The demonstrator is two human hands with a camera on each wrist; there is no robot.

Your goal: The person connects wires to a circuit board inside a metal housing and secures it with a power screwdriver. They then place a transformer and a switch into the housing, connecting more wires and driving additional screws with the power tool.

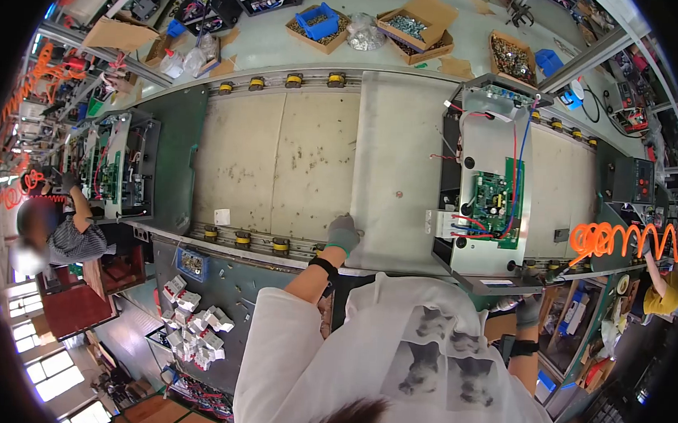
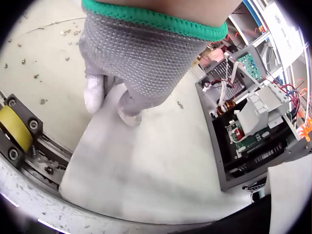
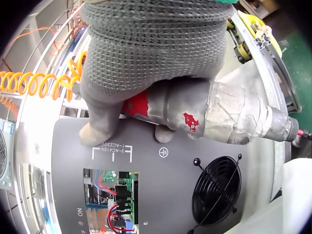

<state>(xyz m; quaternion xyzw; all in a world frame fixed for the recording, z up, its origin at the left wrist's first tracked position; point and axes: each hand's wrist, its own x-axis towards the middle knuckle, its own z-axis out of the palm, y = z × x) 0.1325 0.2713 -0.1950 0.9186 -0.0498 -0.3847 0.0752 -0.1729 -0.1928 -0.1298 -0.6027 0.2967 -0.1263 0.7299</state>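
Note:
My left hand (image 1: 343, 235), in a grey knit glove, rests at the left edge of a pale flat board (image 1: 395, 146) on the line. In the left wrist view its fingertips (image 2: 129, 118) stand apart on both sides of that edge. Low by the near edge, my gloved right hand (image 1: 528, 312) grips a power screwdriver (image 3: 190, 109) with silver tape round its body and red patches. Just beyond it is the grey panel (image 3: 161, 187) of an open metal equipment case (image 1: 465, 266), with a round fan guard (image 3: 217, 190). A green circuit board (image 1: 494, 203) and red and blue wires show inside the case.
Rails with yellow rollers (image 1: 280, 244) run along the line. Another open case (image 1: 118, 164) stands far left, near a seated person. White parts (image 1: 198, 322) lie on the bench below left. Boxes of screws (image 1: 512, 53) line the back. An orange coiled hose (image 1: 621, 240) hangs right.

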